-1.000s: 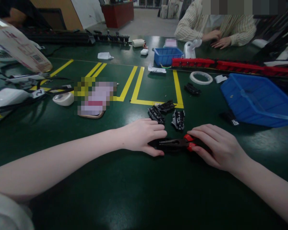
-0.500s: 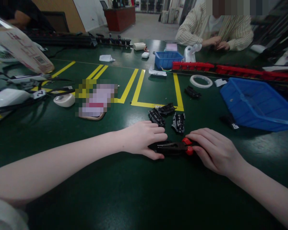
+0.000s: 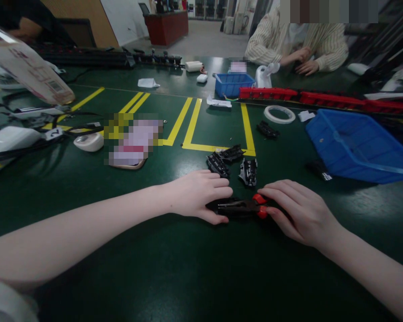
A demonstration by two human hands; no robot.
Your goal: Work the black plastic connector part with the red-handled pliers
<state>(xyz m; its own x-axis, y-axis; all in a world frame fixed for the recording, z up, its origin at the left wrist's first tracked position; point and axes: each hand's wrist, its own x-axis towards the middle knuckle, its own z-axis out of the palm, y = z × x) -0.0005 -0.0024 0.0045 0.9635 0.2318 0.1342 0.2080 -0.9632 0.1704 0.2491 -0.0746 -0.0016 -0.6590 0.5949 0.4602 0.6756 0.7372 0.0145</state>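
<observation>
My right hand (image 3: 300,212) is closed around the handles of black pliers (image 3: 238,206) with red grips, their jaws pointing left. At the jaw end, my left hand (image 3: 203,194) rests on the table, thumb and fingers curled round a black plastic part that is mostly hidden beneath the pliers and fingers. Just beyond my hands lie three similar black plastic parts: one upright-facing piece (image 3: 248,172), one by my left fingertips (image 3: 217,164), and another touching it behind (image 3: 231,153). Whether the jaws grip the held part, I cannot tell.
A blue bin (image 3: 356,147) stands at the right, a white tape roll (image 3: 279,114) and a black piece (image 3: 267,129) left of it. A phone (image 3: 136,143), a white mouse (image 3: 89,141) and cables occupy the left. Across the table sits a person in a striped shirt (image 3: 265,42).
The view has shifted very slightly. My hands and the pliers keep nearly the same position. Across the table, the other person's hands have moved a little apart.
</observation>
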